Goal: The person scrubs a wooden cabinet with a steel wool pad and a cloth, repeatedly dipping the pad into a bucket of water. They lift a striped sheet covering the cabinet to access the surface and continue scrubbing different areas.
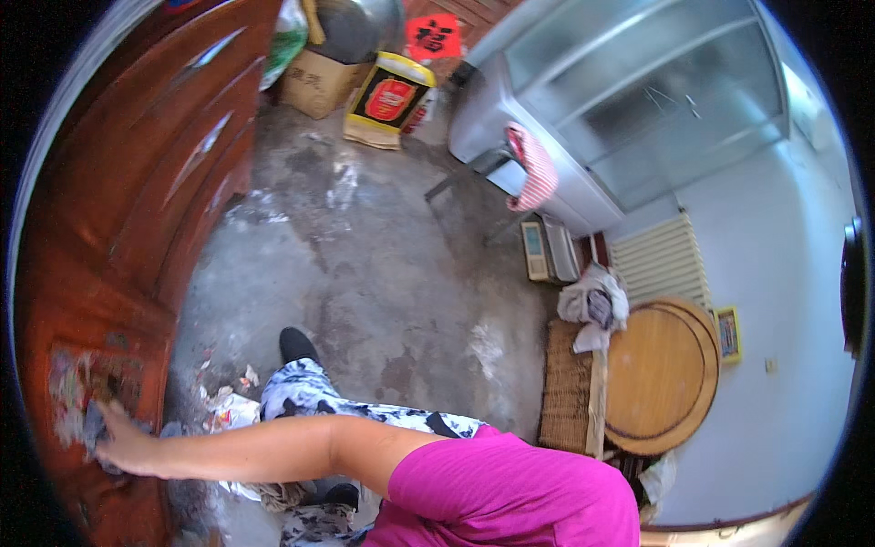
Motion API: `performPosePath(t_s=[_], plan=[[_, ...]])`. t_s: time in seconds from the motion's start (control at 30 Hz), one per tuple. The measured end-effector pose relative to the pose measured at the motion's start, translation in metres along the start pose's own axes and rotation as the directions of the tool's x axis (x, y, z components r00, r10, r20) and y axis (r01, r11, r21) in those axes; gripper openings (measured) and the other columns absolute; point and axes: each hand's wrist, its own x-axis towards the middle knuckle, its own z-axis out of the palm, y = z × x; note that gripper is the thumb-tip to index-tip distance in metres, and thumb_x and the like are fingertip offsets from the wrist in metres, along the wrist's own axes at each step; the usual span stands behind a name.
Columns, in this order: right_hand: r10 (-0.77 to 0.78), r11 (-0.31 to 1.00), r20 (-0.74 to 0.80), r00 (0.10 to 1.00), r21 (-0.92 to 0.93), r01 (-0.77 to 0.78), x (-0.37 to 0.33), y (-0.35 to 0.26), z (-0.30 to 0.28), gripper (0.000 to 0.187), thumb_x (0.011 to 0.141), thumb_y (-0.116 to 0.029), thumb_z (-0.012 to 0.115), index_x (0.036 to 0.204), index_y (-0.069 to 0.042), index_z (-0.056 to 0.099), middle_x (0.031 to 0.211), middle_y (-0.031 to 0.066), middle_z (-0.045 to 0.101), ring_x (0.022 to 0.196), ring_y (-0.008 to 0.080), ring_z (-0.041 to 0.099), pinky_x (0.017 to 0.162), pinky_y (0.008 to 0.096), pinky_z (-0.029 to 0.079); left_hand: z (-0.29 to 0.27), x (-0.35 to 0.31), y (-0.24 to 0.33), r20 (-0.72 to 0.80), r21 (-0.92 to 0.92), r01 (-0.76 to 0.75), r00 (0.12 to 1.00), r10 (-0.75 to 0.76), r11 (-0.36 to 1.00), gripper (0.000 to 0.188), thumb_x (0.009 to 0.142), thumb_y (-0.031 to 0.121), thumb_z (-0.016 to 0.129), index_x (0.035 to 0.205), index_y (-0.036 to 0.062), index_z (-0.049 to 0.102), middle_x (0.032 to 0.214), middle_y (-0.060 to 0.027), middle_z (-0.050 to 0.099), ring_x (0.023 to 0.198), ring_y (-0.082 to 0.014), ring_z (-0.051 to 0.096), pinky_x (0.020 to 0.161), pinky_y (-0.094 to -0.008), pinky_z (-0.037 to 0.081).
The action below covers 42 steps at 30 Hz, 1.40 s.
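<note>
My right hand (129, 445) reaches to the far left, its bare forearm running out of a pink sleeve (510, 474). Its fingers are closed on a dark grey rag (97, 428), bunched and partly hidden by the hand. The rag is against the lower part of a reddish-brown wooden door (100, 273). Around it, a worn panel (118, 374) shows pale, patchy residue and darker bare spots. My left hand is out of view.
Crumpled wrappers and scraps (230, 410) lie by my feet. A cardboard box (319, 84) and a black-and-yellow bag (392, 98) stand at the back. On the right are a stool (497, 162), a wicker chest (565, 387) and round wooden boards (661, 374).
</note>
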Motion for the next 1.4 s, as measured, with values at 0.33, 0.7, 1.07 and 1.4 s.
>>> performPosePath(t_s=[0.33,0.7,1.07,1.4], plan=[[0.109,0.994,0.087,0.99,0.014,-0.111,-0.018,-0.009,-0.013,0.09,0.082,-0.019,0.068,0.16,0.001,0.026,0.158,0.0235,0.031,0.149,0.0382,0.031,0.12,0.0427,0.031,0.116,-0.016,0.03,0.286,-0.029,-0.031,0.958,0.038,0.999,0.061,0.106,0.046,0.045,0.15,0.005,0.052,0.152,-0.0174,0.052,0.14,-0.0289,0.05,0.121,-0.0469,0.033],[0.059,0.994,0.06,0.996,0.093,-0.064,-0.02,-0.024,-0.027,0.089,0.086,-0.024,0.066,0.16,0.002,0.024,0.161,0.0222,0.03,0.151,0.0365,0.029,0.122,0.0397,0.028,0.138,-0.02,0.035,0.354,-0.031,-0.03,0.935,0.039,0.999,0.059,0.106,0.046,0.046,0.149,0.0048,0.053,0.15,-0.0171,0.053,0.138,-0.0286,0.05,0.12,-0.0462,0.033],[0.087,0.993,0.025,0.996,0.084,-0.089,-0.017,-0.024,-0.021,0.093,0.087,-0.025,0.066,0.161,0.004,0.019,0.164,0.0219,0.025,0.154,0.0342,0.024,0.124,0.0399,0.025,0.127,-0.013,0.029,0.336,-0.009,-0.027,0.941,0.029,1.0,0.058,0.106,0.045,0.047,0.147,0.0047,0.053,0.149,-0.0167,0.054,0.137,-0.0283,0.051,0.119,-0.0454,0.034],[0.064,0.995,0.007,0.998,0.072,-0.064,-0.005,-0.009,-0.015,0.091,0.087,-0.026,0.066,0.16,0.005,0.022,0.164,0.0229,0.025,0.154,0.0361,0.025,0.123,0.0388,0.027,0.124,-0.012,0.027,0.339,0.006,-0.033,0.94,0.029,0.999,0.057,0.106,0.044,0.048,0.146,0.0045,0.054,0.147,-0.0163,0.055,0.135,-0.028,0.052,0.118,-0.0448,0.035]])
